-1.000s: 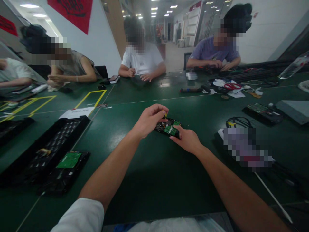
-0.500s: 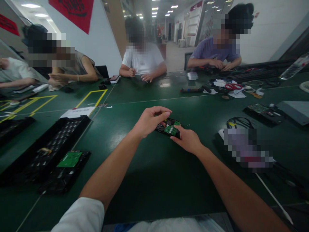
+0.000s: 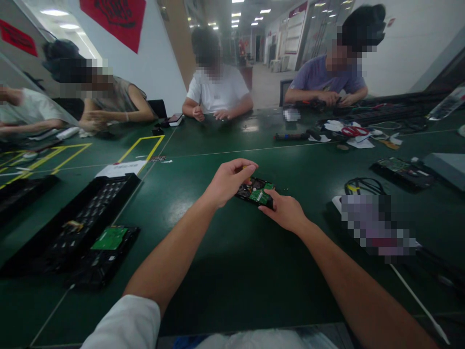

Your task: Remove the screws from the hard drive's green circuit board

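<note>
Device (image 3: 255,190): black case with green circuit boards (image 3: 260,196), lying on the worktop (image 3: 221,271) between my hands.
Right hand (image 3: 284,209): closed on its right end, thumb on top; I should brace the case firmly but press lightly on the boards.
Left hand (image 3: 228,182): pinched round a yellow piece (image 3: 246,167), mostly hidden, above the left part; best kept upright and gentle.
Specks (image 3: 286,189): just beyond my right hand, too small to identify; worth not brushing.

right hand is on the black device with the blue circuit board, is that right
Not quite: the circuit board is green, not blue, as the head view shows. The right hand is indeed on the black device.
</note>
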Action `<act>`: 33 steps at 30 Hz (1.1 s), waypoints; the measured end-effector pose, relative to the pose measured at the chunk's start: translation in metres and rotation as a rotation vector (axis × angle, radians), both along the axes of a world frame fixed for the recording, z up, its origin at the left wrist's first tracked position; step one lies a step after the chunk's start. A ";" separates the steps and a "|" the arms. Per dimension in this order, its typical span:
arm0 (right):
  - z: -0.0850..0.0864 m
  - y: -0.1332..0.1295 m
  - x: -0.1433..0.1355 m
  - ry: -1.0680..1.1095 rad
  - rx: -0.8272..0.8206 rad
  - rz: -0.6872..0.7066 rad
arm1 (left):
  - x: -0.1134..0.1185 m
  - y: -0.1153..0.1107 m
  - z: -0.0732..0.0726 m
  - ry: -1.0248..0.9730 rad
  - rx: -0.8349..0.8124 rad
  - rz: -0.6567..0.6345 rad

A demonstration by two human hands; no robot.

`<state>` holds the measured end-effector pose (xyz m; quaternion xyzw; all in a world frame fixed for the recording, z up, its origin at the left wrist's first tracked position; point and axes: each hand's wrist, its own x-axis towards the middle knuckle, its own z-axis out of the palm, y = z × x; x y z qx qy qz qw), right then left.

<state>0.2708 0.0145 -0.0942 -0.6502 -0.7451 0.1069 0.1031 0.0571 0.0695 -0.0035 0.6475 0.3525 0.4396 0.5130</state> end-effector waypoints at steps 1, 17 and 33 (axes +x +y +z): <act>0.000 0.000 0.000 0.004 0.002 -0.001 | -0.001 0.000 0.000 0.028 0.024 0.003; -0.004 0.001 0.002 -0.005 0.028 0.018 | 0.004 -0.003 0.002 -0.168 -0.127 -0.051; -0.004 0.001 0.002 0.002 0.040 0.015 | 0.002 -0.001 0.000 -0.129 -0.052 -0.080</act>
